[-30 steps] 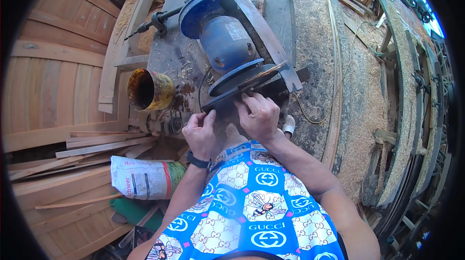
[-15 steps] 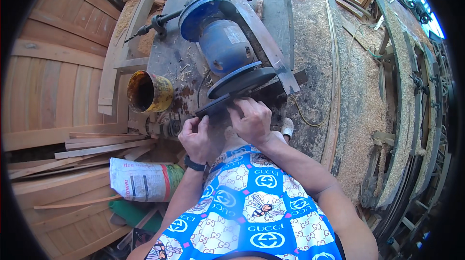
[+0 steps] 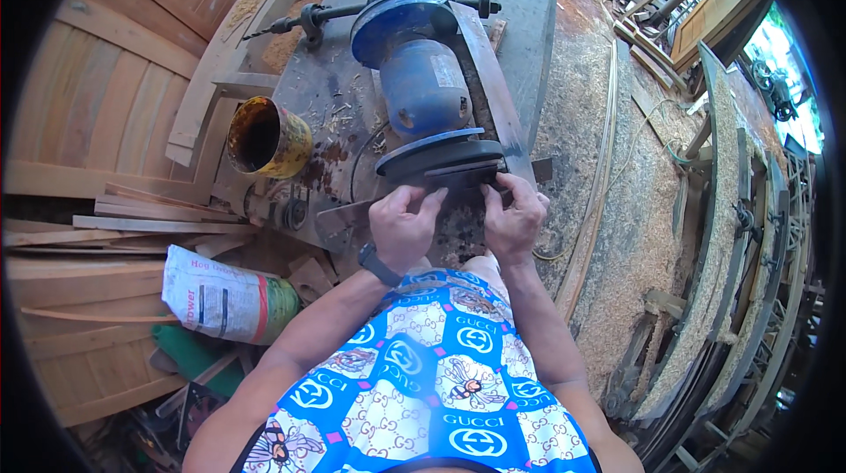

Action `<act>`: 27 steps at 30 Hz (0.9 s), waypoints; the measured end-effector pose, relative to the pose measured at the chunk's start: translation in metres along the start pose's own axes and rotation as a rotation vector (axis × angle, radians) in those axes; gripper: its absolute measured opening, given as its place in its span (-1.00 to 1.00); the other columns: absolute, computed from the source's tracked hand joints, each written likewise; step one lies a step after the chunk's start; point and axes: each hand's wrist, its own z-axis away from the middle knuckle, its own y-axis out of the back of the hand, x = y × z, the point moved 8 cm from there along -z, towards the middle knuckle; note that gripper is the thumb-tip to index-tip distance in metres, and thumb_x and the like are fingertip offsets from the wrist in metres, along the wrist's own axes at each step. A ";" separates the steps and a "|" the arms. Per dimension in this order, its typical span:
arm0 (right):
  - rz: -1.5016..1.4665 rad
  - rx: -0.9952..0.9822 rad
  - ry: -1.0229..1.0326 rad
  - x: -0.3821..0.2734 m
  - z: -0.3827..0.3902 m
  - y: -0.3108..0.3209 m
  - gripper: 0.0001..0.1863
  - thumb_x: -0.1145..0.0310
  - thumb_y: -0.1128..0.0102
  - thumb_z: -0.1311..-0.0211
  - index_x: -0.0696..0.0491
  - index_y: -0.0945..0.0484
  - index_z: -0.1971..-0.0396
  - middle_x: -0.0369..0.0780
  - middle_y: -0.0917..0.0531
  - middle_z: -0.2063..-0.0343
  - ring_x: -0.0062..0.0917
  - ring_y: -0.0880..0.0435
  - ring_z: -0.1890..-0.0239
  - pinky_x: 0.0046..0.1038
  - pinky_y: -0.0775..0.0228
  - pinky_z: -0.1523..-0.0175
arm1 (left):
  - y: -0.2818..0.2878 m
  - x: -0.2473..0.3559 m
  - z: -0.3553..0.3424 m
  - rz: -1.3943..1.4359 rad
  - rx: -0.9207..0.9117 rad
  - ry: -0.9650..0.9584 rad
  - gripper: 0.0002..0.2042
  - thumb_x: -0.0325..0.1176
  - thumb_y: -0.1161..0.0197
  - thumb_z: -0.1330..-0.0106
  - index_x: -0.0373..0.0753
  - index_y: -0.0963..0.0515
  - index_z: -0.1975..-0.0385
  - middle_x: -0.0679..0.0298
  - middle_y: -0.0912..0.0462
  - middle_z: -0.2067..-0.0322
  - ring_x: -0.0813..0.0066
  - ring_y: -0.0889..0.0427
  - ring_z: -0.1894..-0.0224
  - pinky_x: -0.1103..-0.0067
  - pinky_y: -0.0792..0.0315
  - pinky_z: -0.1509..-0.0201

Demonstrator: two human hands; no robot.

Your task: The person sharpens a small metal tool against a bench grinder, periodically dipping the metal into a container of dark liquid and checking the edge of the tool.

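Note:
A blue bench grinder [image 3: 425,90] stands on a dark workbench, its grey grinding wheel [image 3: 441,158] turned toward me. Along the near face of that wheel lies a flat dark metal blade [image 3: 462,176], held almost level. My left hand [image 3: 405,225] pinches the blade's left part between thumb and fingers. Its right end is pinched by my right hand [image 3: 514,219]. Whether the blade's edge touches the wheel cannot be made out. Below the hands, a dark flat bar [image 3: 342,216] passes partly behind my left hand.
A stained yellow can [image 3: 295,143] stands left of the grinder. A long metal bar [image 3: 493,77] runs along the grinder's right side. Wooden panels [image 3: 115,77], strips and a white sack [image 3: 216,292] lie at left. Sawdust covers the floor [image 3: 634,297] at right.
The blade has swung from a slant to nearly level. My right hand has shifted right to its end, and my left hand has moved right, nearer the wheel. The whole view has shifted slightly.

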 end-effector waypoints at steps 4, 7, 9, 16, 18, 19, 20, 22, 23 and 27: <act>0.008 -0.006 -0.031 0.011 -0.002 -0.003 -0.78 0.40 -0.52 -0.23 0.04 -0.79 0.13 -0.23 -0.86 0.22 -0.39 -0.79 0.29 -0.27 -0.26 -0.11 | -0.005 0.008 -0.003 -0.023 0.002 -0.025 -0.77 -0.40 -0.61 -0.31 -0.43 -0.72 0.42 0.12 -0.77 0.56 0.54 -0.72 0.53 0.54 -0.53 0.43; -0.043 -0.042 -0.099 0.017 -0.001 -0.007 -0.77 0.39 -0.51 -0.23 0.04 -0.80 0.12 -0.22 -0.86 0.22 -0.39 -0.79 0.26 -0.28 -0.27 -0.11 | -0.005 0.008 -0.003 -0.026 0.008 -0.002 -0.78 -0.40 -0.61 -0.31 -0.43 -0.72 0.42 0.12 -0.77 0.55 0.53 -0.72 0.54 0.54 -0.52 0.43; -0.048 -0.050 -0.111 0.018 -0.002 -0.008 -0.77 0.39 -0.51 -0.24 0.05 -0.80 0.11 -0.22 -0.87 0.23 -0.38 -0.79 0.25 -0.28 -0.27 -0.11 | -0.005 0.009 -0.003 -0.037 0.010 -0.006 -0.78 -0.41 -0.61 -0.31 -0.43 -0.72 0.42 0.11 -0.77 0.55 0.52 -0.72 0.54 0.53 -0.52 0.43; -0.031 -0.051 -0.099 0.018 -0.001 -0.008 -0.77 0.39 -0.51 -0.24 0.07 -0.81 0.11 -0.19 -0.87 0.21 -0.38 -0.79 0.23 -0.29 -0.28 -0.10 | -0.002 0.012 -0.003 -0.040 0.009 -0.004 -0.78 -0.42 -0.61 -0.29 -0.43 -0.72 0.43 0.12 -0.75 0.58 0.52 -0.71 0.56 0.53 -0.48 0.46; -0.030 -0.060 -0.108 0.019 0.000 -0.007 -0.77 0.39 -0.51 -0.24 0.07 -0.81 0.12 -0.19 -0.87 0.21 -0.37 -0.79 0.23 -0.29 -0.28 -0.10 | -0.001 0.014 -0.003 -0.044 0.009 -0.003 -0.78 -0.41 -0.61 -0.29 -0.43 -0.72 0.43 0.12 -0.75 0.58 0.53 -0.70 0.56 0.53 -0.48 0.46; -0.028 -0.067 -0.117 0.019 0.000 -0.007 -0.78 0.39 -0.51 -0.25 0.07 -0.81 0.12 -0.19 -0.87 0.20 -0.37 -0.80 0.22 -0.29 -0.28 -0.11 | 0.000 0.015 -0.003 -0.048 0.009 -0.004 -0.78 -0.41 -0.61 -0.29 -0.43 -0.72 0.43 0.12 -0.75 0.58 0.53 -0.70 0.56 0.53 -0.48 0.46; -0.028 -0.066 -0.118 0.018 0.000 -0.007 -0.78 0.39 -0.51 -0.25 0.07 -0.81 0.12 -0.19 -0.87 0.20 -0.37 -0.80 0.22 -0.29 -0.28 -0.11 | 0.001 0.017 -0.003 -0.048 0.008 -0.004 -0.78 -0.41 -0.61 -0.29 -0.43 -0.72 0.43 0.12 -0.75 0.58 0.53 -0.70 0.56 0.53 -0.48 0.46; -0.039 -0.062 -0.101 0.013 0.000 -0.005 -0.78 0.38 -0.51 -0.25 0.08 -0.81 0.12 -0.18 -0.87 0.19 -0.36 -0.80 0.21 -0.29 -0.29 -0.12 | 0.004 0.020 -0.003 -0.038 0.016 0.007 -0.77 -0.40 -0.62 -0.29 -0.43 -0.73 0.44 0.13 -0.75 0.58 0.53 -0.70 0.56 0.53 -0.48 0.46; -0.038 -0.060 -0.103 0.014 0.001 -0.006 -0.78 0.38 -0.51 -0.25 0.08 -0.81 0.12 -0.18 -0.87 0.19 -0.36 -0.80 0.21 -0.29 -0.29 -0.12 | 0.004 0.020 -0.003 -0.038 0.013 0.007 -0.77 -0.40 -0.62 -0.29 -0.43 -0.73 0.44 0.13 -0.75 0.58 0.53 -0.70 0.56 0.53 -0.48 0.46; -0.044 -0.059 -0.084 0.012 0.003 -0.007 -0.78 0.39 -0.51 -0.25 0.08 -0.81 0.12 -0.18 -0.87 0.17 -0.34 -0.81 0.14 -0.26 -0.30 -0.14 | 0.007 0.018 -0.003 -0.033 -0.006 0.026 -0.77 -0.39 -0.62 -0.29 -0.43 -0.73 0.43 0.13 -0.75 0.58 0.54 -0.69 0.56 0.53 -0.48 0.45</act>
